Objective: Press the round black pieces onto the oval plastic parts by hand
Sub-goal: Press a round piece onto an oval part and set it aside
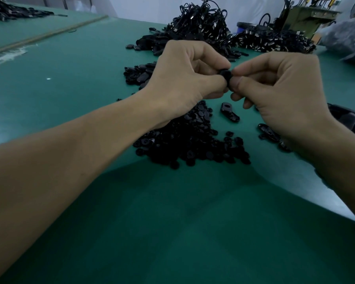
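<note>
My left hand (184, 72) and my right hand (283, 93) meet above the green table, fingertips together. Between them they pinch a small black piece (226, 75); most of it is hidden by the thumbs and fingers, so I cannot tell whether it is one part or two. Below the hands lies a heap of small round black pieces (193, 140). A single oval plastic part (229, 112) lies on the mat just right of the heap. More oval parts (138, 75) sit in a pile behind my left hand.
The green mat (70, 78) covers the table. A big tangle of black cables (201, 27) stands at the back, with a second one (275, 41) to its right. Black parts (268, 133) lie under my right wrist. A plastic bag (344, 37) sits at far right.
</note>
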Demonstrator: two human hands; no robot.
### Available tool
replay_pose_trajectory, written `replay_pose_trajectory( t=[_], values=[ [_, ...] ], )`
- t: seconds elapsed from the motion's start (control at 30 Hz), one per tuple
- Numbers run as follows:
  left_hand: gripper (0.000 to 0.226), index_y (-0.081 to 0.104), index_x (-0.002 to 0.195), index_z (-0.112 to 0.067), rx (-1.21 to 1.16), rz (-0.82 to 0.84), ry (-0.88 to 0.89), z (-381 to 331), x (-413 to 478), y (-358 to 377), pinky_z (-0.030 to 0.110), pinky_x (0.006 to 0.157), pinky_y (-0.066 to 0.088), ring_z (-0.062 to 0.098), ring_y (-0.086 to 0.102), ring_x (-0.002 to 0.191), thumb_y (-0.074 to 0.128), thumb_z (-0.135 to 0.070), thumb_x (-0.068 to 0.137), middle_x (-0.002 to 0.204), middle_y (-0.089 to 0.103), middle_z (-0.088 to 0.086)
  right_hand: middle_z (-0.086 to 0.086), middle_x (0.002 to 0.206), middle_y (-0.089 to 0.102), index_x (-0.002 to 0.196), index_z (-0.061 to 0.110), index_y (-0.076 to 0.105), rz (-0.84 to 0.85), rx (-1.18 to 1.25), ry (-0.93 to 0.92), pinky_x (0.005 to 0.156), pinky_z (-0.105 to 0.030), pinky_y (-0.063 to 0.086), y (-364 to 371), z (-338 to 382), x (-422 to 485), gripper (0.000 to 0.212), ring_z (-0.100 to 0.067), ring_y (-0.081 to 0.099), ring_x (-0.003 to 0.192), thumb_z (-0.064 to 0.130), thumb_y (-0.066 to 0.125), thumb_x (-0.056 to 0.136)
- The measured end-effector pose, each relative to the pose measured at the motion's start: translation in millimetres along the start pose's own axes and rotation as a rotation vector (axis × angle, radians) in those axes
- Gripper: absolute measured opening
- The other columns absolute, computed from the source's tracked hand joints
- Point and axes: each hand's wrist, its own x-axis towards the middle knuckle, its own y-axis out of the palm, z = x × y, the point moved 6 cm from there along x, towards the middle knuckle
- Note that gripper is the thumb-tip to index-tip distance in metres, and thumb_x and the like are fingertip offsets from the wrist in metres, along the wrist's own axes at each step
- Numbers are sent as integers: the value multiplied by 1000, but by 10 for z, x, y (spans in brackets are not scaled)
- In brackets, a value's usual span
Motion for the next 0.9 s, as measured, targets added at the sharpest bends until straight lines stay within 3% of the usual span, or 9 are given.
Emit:
replay_pose_trajectory(
  t=[0.13, 0.27, 0.33, 0.4, 0.57, 0.8, 0.9],
  values=[
    [19, 72, 87, -9, 89, -5, 34, -11, -1, -1, 34, 75, 63, 28, 75, 77, 80, 6, 78, 83, 74, 15, 1, 73, 72, 85, 21, 64, 8, -47, -14, 57, -17, 52, 11, 11, -9, 18, -8, 71, 64, 7, 75, 88],
    [21, 71, 85, -17, 204, -16, 98, -57, -10, -2, 35, 76, 63, 20, 75, 77, 82, -1, 76, 82, 74, 6, -5, 72, 70, 79, 24, 46, -17, -119, -51, 60, -36, 60, -12, 64, -36, 33, -14, 72, 65, 7, 73, 88],
    [19, 71, 85, -17, 267, -17, 147, -85, -24, 6, 35, 76, 62, 16, 74, 78, 81, -3, 77, 82, 73, -1, -12, 77, 71, 76, 24, 43, -16, -159, -55, 64, -49, 58, -6, 66, -34, 36, -23, 72, 69, 8, 74, 86],
    [16, 71, 88, -12, 318, -10, 193, -113, -44, 26, 32, 75, 61, 14, 73, 79, 80, -3, 79, 83, 72, -2, -15, 77, 71, 74, 25, 44, -13, -164, -42, 65, -53, 57, -6, 55, -25, 36, -31, 71, 72, 10, 75, 84],
    [11, 72, 92, -5, 402, 2, 291, -169, -80, 53, 23, 72, 58, 9, 71, 77, 74, -1, 83, 86, 72, -2, -6, 71, 72, 74, 23, 46, 16, -154, -32, 64, -50, 59, -14, 38, -34, 36, -16, 73, 64, 7, 77, 85],
    [9, 71, 89, -3, 498, 5, 350, -188, -104, 52, 32, 68, 57, 11, 70, 72, 72, -5, 80, 82, 73, 0, -5, 66, 71, 76, 23, 51, 78, -96, -10, 66, -48, 62, 51, -25, -25, 33, -15, 73, 64, -2, 67, 91],
    [9, 71, 89, -5, 583, -21, 378, -182, -103, 31, 30, 68, 55, 10, 67, 71, 72, -7, 80, 78, 71, -2, -1, 73, 74, 80, 23, 53, 135, -93, -25, 68, -44, 63, 93, -18, -28, 33, -13, 74, 67, -5, 61, 93]
  ],
)
